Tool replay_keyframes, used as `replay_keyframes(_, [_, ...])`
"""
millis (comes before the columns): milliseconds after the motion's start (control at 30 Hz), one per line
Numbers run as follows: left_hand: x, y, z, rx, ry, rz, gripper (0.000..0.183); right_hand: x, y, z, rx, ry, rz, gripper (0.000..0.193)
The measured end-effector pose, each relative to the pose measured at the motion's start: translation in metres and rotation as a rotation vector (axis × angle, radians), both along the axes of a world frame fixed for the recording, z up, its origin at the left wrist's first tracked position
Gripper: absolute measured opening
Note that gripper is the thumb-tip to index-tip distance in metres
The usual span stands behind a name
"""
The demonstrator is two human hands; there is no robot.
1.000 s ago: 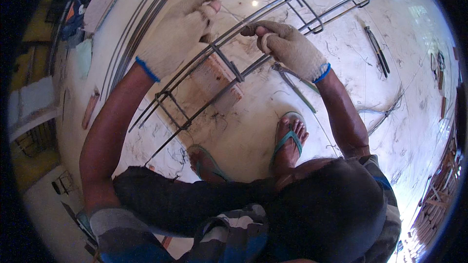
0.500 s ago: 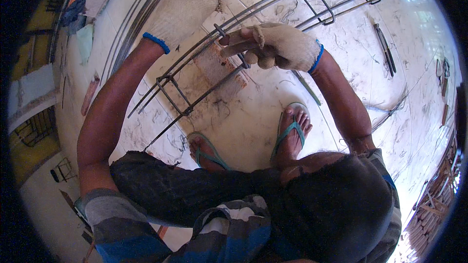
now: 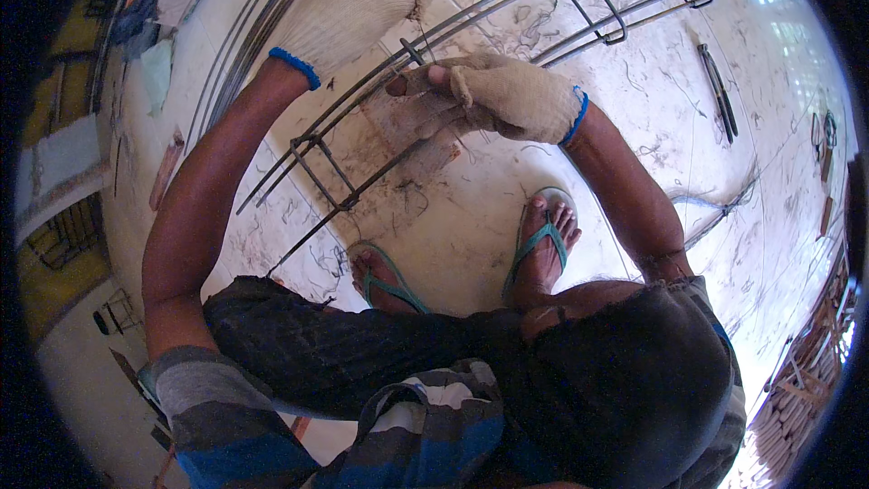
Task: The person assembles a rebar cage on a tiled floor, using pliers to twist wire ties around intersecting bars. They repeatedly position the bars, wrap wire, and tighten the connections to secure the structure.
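A long cage of steel reinforcing bars (image 3: 489,5) crosses diagonally in front of me, with square stirrups (image 3: 593,2) around its bars. My left hand (image 3: 348,14), in a cream knitted glove with a blue cuff, is beyond the cage with its fingers bent. What they hold is hidden; a thin wire seems to run from them toward the bars. My right hand (image 3: 516,98), gloved alike, reaches over the cage with its bare-tipped fingers stretched leftward beside a stirrup top (image 3: 412,52). Below those fingers a reddish block (image 3: 439,156) shows partly.
Loose long rods (image 3: 237,54) lie at the left. A dark long-handled tool (image 3: 717,91) and a bundle of thin wire (image 3: 724,208) lie on the pale floor to the right. My sandalled feet (image 3: 548,235) are close to the cage. Stacked wood pieces (image 3: 801,389) fill the lower right edge.
My right hand has drawn slightly down toward me, its fingers straightening from around the stirrup. The left hand has shifted only a little, and the cage has barely moved.
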State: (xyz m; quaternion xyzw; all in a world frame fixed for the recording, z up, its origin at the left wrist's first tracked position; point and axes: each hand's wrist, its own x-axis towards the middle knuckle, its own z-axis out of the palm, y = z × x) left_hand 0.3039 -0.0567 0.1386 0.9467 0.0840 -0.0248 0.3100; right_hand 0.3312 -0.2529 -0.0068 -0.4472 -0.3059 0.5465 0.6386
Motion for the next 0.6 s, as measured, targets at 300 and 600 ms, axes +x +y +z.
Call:
replay_keyframes(300, [0.006, 0.017, -0.027, -0.004, -0.045, -0.082, 0.049, -0.016, 0.001, 0.011, -0.166, 0.101, -0.025, 0.049])
replay_keyframes(600, [0.006, 0.028, -0.016, -0.257, 0.181, -0.12, 0.047, -0.021, -0.004, 0.014, -0.077, 0.16, -0.059, 0.046])
